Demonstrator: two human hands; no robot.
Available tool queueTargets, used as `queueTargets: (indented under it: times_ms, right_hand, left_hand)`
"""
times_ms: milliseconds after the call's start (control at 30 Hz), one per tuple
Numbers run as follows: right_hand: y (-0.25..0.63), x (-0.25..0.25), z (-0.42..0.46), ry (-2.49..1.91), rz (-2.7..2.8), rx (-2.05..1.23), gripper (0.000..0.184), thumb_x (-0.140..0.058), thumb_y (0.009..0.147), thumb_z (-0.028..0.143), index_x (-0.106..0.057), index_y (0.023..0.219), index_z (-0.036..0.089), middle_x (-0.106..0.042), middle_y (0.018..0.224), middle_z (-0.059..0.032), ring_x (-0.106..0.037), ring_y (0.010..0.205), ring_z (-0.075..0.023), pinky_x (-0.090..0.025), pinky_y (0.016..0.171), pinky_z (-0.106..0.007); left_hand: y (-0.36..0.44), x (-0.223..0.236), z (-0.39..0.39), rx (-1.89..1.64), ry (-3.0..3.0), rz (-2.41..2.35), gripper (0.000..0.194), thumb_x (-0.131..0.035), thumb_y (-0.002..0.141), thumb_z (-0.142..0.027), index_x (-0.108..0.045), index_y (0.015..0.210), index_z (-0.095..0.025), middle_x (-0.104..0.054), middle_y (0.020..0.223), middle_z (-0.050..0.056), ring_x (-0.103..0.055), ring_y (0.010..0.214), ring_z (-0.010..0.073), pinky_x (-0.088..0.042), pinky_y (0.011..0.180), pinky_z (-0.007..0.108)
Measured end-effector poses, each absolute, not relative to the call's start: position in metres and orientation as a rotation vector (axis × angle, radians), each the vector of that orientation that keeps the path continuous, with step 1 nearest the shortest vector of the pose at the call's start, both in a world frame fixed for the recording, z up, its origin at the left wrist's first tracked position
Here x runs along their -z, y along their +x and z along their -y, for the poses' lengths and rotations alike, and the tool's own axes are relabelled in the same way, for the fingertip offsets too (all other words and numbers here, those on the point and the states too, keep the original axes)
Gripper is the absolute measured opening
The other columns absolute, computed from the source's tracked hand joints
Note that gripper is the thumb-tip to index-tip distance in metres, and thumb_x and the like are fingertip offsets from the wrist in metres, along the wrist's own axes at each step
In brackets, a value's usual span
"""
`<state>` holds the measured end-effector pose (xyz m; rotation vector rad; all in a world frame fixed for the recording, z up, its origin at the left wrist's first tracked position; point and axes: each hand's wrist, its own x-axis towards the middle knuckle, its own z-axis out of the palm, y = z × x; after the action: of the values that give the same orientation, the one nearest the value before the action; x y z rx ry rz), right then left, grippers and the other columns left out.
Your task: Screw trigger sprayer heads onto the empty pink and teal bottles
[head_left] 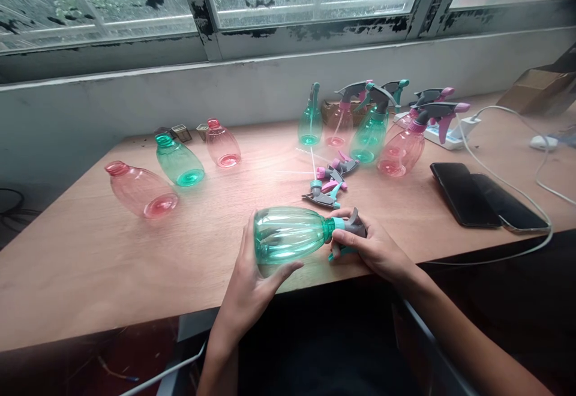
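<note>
Well, the left hand (251, 282) cups a bottle (290, 234) (translucent; tapered).

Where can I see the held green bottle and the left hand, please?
Held green bottle (290, 234), head view: middle of its clear body.
Left hand (250, 282), head view: middle of the hand, beside the thumb's base.

No text, brand, number or sign can be read, whether on the green bottle (290, 235) between the left hand (256, 279) and right hand (371, 241) or on the phones (465, 195) to their right.
</note>
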<state>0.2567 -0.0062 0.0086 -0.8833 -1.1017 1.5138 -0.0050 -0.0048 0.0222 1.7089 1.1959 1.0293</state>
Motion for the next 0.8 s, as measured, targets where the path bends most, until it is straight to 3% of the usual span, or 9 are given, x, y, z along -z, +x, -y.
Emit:
queueTargets:
  times_ms: [233,800]
  right_hand:
    - [0.2581,-0.0067,0.0062,-0.89,1.144,-1.478,0.032,-0.084,0.096,0.035,-0.069,0.121,0.021,-0.078,0.077,0.0008,-0.076,0.073,-0.0175,-0.062,0.077,-0.029]
    - [0.2573,-0.0125,0.0081,-0.922,1.141,-1.465,0.033,-0.086,0.094,0.035,-0.069,0.119,0.022,-0.078,0.08,0.0003,-0.075,0.073,-0.0185,-0.061,0.077,-0.031]
  left_hand:
    - [-0.0045,-0.0215,0.0041,-1.03,1.714,-1.187,0.096,-0.085,0.087,-0.052,-0.033,0.164,-0.027,-0.057,0.154,0.015,-0.057,0.142,0.036,-0.042,0.124,0.058]
    - [-0.0037,-0.0211,0.0046,-1.04,1.684,-1.178,0.095,-0.087,0.085,-0.048,-0.036,0.162,-0.025,-0.059,0.153,0.016,-0.057,0.145,0.0378,-0.042,0.125,0.06]
